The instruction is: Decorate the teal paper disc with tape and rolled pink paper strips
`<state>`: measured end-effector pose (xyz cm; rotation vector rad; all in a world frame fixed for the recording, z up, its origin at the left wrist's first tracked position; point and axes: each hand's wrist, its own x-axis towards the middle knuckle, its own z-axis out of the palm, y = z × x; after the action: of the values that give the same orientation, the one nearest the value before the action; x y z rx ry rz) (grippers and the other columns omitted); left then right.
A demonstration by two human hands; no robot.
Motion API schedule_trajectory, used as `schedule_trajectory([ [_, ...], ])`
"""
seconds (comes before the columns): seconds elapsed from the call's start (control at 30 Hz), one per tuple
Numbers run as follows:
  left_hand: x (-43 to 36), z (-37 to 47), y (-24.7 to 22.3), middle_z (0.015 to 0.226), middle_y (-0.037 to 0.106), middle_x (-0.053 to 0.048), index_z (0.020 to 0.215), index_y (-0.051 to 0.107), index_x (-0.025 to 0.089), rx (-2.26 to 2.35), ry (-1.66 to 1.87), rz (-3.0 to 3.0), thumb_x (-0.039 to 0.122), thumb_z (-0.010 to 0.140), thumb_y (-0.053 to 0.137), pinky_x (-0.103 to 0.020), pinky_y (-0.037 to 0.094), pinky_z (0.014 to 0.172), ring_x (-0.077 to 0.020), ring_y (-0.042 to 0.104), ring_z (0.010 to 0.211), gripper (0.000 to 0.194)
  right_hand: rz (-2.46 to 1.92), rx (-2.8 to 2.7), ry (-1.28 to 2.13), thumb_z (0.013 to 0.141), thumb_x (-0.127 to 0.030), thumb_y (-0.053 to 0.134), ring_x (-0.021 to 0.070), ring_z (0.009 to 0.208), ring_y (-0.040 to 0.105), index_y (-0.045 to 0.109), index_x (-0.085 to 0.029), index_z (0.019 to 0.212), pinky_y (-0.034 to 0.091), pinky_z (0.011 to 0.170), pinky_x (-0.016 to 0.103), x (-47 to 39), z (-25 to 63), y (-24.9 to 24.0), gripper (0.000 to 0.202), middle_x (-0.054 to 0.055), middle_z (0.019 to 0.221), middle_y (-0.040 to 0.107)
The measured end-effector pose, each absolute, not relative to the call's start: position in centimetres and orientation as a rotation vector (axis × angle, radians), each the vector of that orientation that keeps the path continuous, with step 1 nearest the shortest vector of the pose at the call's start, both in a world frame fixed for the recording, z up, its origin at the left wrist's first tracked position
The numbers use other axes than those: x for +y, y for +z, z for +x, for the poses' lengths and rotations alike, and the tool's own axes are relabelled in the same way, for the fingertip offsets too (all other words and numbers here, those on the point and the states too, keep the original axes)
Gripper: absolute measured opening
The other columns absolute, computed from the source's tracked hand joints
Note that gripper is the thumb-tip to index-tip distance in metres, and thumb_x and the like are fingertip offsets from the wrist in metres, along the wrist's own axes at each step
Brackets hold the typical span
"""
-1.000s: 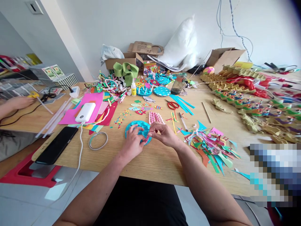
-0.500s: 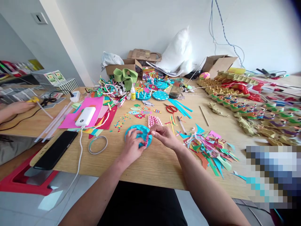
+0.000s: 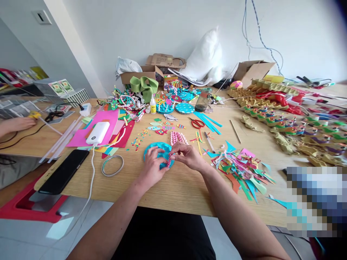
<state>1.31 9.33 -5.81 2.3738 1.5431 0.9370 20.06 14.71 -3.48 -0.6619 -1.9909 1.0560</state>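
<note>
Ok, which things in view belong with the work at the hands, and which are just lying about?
Seem to belong:
- blue disc, under the left hand
- pink strand, at the fingertips of the right hand
- probably the pink beaded rows and paper fish

Seem just lying about:
- black phone
- white power bank

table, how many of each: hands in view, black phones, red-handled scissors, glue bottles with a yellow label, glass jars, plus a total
Hands: 3 (left hand, right hand, another person's hand)
Black phone: 1
Red-handled scissors: 1
Glue bottle: 1
Glass jar: 1
Total: 7
</note>
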Motion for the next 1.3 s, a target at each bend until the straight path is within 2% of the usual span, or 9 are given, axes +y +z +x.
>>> schedule_trajectory([
  [0.33,9.6,1.4,-6.2,0.114,0.059,-0.004,0.069,0.072,0.024,1.556,0.867,2.382,0.017,0.07,0.072,-0.052,0.037,0.099,-0.03,0.038,0.121,0.007,-0.696,-2.03,1.038,0.08,-0.043,0.065,0.0158,0.075,0.055,0.065,-0.018,0.075,0.045,0.072,0.032,14.5,20.2,-2.9,0.026,0.004,0.077,0.061],
  [0.87,9.6,1.4,-6.1,0.116,0.058,-0.004,0.069,0.072,0.024,1.548,0.823,2.414,0.021,0.076,0.068,-0.052,0.038,0.098,-0.0297,0.037,0.122,0.008,-0.538,-2.075,1.256,0.082,-0.039,0.064,0.0152,0.076,0.054,0.065,-0.017,0.077,0.044,0.073,0.031,14.6,21.4,-1.8,0.023,0.004,0.08,0.059],
  [1.13,9.6,1.3,-6.2,0.115,0.058,-0.004,0.07,0.071,0.024,1.55,0.873,2.406,0.017,0.07,0.072,-0.052,0.036,0.1,-0.0297,0.037,0.121,0.007,-0.653,-1.987,1.335,0.079,-0.041,0.066,0.0149,0.075,0.054,0.065,-0.016,0.076,0.044,0.071,0.03,14.8,21.3,-2.5,0.026,0.004,0.079,0.059],
  [1.3,9.4,1.1,-6.0,0.113,0.058,-0.003,0.072,0.07,0.024,1.516,0.961,2.399,0.018,0.065,0.076,-0.049,0.035,0.103,-0.0283,0.041,0.118,0.011,-0.691,-1.977,1.306,0.083,-0.044,0.061,0.0151,0.076,0.054,0.064,-0.015,0.075,0.044,0.073,0.03,14.7,21.2,-2.1,0.03,0.005,0.08,0.059],
])
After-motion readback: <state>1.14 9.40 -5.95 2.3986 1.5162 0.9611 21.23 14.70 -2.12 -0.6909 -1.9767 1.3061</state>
